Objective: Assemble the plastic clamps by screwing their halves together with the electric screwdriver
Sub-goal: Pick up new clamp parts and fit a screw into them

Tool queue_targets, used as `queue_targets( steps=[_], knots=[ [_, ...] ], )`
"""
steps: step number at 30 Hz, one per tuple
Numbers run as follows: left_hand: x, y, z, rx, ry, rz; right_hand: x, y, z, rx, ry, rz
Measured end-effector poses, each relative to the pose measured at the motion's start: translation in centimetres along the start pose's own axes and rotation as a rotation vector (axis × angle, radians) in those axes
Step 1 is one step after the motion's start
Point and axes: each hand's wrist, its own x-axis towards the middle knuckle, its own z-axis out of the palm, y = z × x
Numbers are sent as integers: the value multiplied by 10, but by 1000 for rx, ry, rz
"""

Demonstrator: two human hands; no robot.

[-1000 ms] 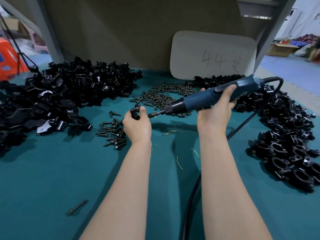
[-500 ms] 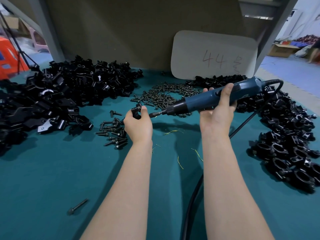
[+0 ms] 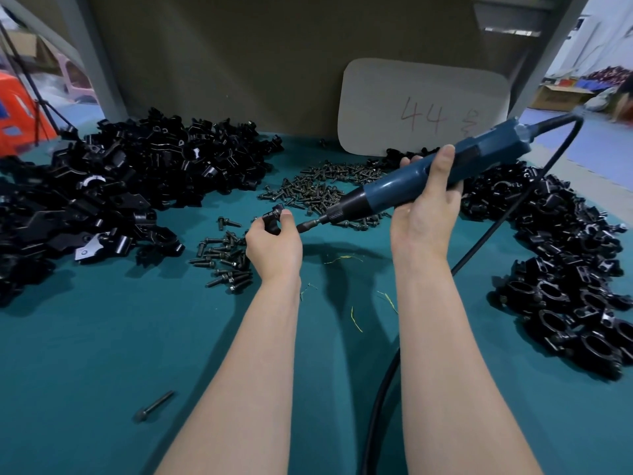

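Centrally, just above the middle of the frame, a small black clamp (image 3: 274, 219) is pinched between the thumb and curled fingers of the left hand (image 3: 274, 245). The electric screwdriver (image 3: 411, 186) is gripped by the right hand (image 3: 424, 214), with the thumb laid across its near side and the fingertips showing over the far side. The tool is slanted down to the left, and its bit (image 3: 308, 226) ends just beside the left thumb, close to the clamp (whether contact is made cannot be told). A heap of loose halves (image 3: 137, 180) is spread over the upper left of the teal table (image 3: 102, 354), and a heap of assembled clamps (image 3: 565, 269) along the right edge. Screws (image 3: 318, 190) are scattered between the two heaps, behind the hands, and a smaller cluster (image 3: 226, 262) lies just left of the left wrist. A single bolt (image 3: 154, 406) lies apart at the lower left. The black cable (image 3: 376, 406) is trailed down between the forearms. A pale board (image 3: 424, 108) marked "44" is propped at the upper right.
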Motion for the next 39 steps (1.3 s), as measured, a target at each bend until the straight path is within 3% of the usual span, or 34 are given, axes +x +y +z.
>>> queue_targets(
  steps=[11, 19, 28, 39],
  knots=[
    [1, 0, -1, -49, -17, -26, -6, 0, 4, 33, -91, 15],
    [0, 4, 1, 55, -186, -93, 2, -17, -1, 232, -226, 67],
    [-2, 7, -4, 145, -152, -44, 10, -16, -20, 409, -195, 86],
    [-2, 11, -11, 318, -113, 10, 12, -16, -26, 405, -220, 143]
  ],
)
